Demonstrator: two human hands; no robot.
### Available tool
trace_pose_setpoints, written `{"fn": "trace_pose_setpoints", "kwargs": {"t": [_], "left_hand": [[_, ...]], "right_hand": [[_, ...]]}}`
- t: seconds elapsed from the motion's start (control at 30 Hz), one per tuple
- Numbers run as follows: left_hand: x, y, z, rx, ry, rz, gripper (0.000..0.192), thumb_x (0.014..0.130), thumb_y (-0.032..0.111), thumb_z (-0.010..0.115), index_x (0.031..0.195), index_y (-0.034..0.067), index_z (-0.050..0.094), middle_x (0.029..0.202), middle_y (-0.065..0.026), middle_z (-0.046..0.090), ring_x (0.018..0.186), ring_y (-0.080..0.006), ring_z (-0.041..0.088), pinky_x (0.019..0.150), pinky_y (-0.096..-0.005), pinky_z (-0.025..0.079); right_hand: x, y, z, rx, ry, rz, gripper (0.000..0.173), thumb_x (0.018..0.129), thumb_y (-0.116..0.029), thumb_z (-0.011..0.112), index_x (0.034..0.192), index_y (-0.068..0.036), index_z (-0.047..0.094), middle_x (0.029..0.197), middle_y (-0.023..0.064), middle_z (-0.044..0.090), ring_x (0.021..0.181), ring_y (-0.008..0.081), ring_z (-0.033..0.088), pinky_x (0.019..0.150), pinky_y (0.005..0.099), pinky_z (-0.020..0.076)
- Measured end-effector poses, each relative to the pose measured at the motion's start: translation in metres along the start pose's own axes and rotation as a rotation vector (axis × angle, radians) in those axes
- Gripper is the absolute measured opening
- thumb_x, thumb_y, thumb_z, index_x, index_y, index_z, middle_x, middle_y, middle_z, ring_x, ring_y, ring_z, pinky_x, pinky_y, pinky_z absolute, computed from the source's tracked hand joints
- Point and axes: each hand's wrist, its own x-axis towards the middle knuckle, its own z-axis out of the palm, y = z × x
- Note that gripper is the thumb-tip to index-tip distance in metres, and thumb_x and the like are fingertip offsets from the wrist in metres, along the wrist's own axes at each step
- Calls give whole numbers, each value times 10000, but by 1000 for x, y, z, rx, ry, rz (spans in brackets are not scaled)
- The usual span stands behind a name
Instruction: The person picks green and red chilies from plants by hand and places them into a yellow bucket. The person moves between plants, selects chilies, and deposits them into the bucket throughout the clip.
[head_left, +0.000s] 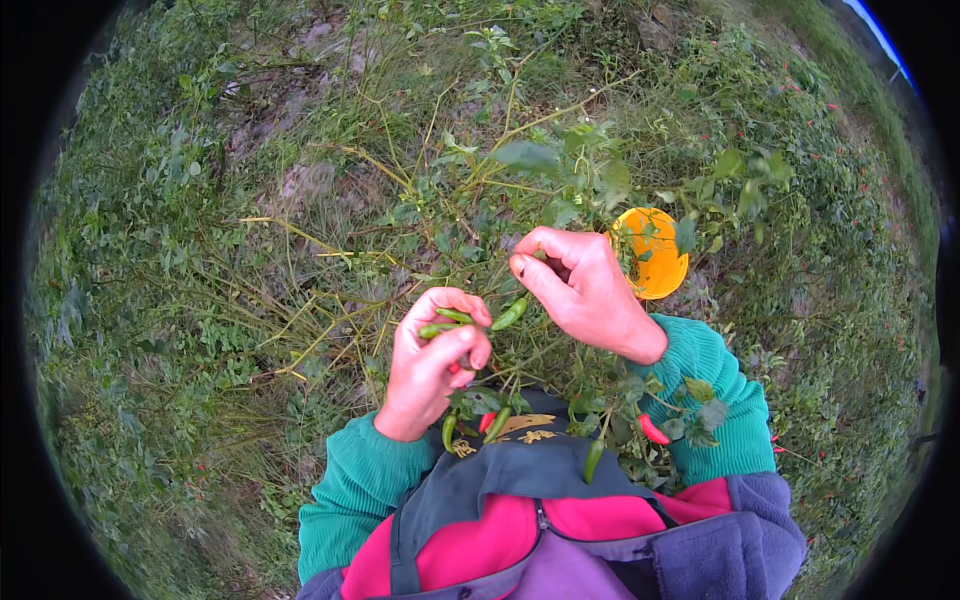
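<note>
My left hand (439, 360) is curled around several green chili peppers (454, 316); a bit of red shows below its thumb. To its right, my right hand (581, 289) is pinched, with a bit of green plant (539, 256) showing at its fingers. Between the two hands is another green chili pepper (510, 314), its stalk end pointing up towards my right hand. Below my left hand, green chilies (497, 425) and a red chili (487, 421) hang among leaves before my dark apron (525, 465). Another red chili (653, 430) hangs near my right sleeve.
Beyond my right wrist stands a yellow bucket (661, 259), partly behind leaves; its contents are hard to make out. Bare, branching stems (330, 247) spread ahead and to the left. Dense pepper plants (840, 195) with red fruit grow at right.
</note>
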Motion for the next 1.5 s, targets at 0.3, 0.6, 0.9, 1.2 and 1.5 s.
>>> {"fn": "trace_pose_setpoints", "kwargs": {"t": [0.3, 0.6, 0.9, 1.2, 1.5], "left_hand": [[3, -11, 5, 441, 164, 346, 145, 836, 47, 671, 945, -21, 605, 810, -43, 598, 609, -78, 546, 528, -209, 444], [10, -8, 8, 1192, 111, 1054, 126, 698, -55, 716, 770, -16, 619, 748, -100, 602, 636, -185, 582, 559, -264, 470], [-7, 35, -68, -515, 58, 135, 192, 975, 228, 426, 901, 66, 497, 970, -74, 452, 800, -166, 435, 466, -190, 351], [-32, 10, -88, -327, 240, 33, 91, 925, 137, 523, 989, 73, 511, 933, -64, 506, 702, -123, 454, 432, -178, 325], [-21, -19, -60, 528, 378, 254, 311, 818, 93, 691, 1102, 50, 572, 782, 12, 575, 557, -28, 478, 434, -155, 315]], "right_hand": [[2, 5, -1, -61, -195, -233, 96, 840, -85, 596, 868, 7, 599, 632, 114, 544, 553, 208, 527, 507, 331, 398], [-6, -2, 3, -196, -293, -293, 112, 744, -25, 582, 694, 28, 497, 628, 177, 509, 596, 374, 530, 531, 443, 402], [22, -37, -22, -267, -424, -503, 278, 769, -62, 658, 1035, 9, 615, 1044, 158, 598, 889, 346, 602, 755, 393, 500], [58, 30, 46, -429, -768, -366, 50, 748, -40, 596, 774, 3, 599, 795, 196, 604, 826, 368, 580, 661, 462, 444], [49, 41, 48, -237, -612, -193, 102, 737, -34, 658, 775, 21, 580, 695, 154, 598, 655, 276, 594, 595, 368, 452]]}}
